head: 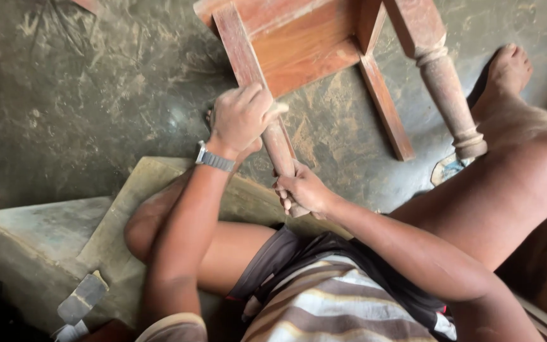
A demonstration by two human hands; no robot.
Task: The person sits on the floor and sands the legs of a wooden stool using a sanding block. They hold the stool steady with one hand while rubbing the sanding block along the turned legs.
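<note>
A reddish-brown wooden stool (299, 44) lies tipped toward me on the dusty floor, its legs pointing at my lap. My left hand (240, 117) presses a small pale piece, seemingly sandpaper (276, 109), around the near square leg (257, 88). My right hand (303, 190) grips the lower end of that same leg, holding it steady. A second, turned leg (444, 82) sticks out to the right, above my right knee.
My bare right foot (508, 69) rests on the grey concrete floor (83, 101) beside the stool. I sit on a low wooden block (128, 209). A grey stone slab (26, 234) lies at the left, with a flat scrap (81, 299) near it.
</note>
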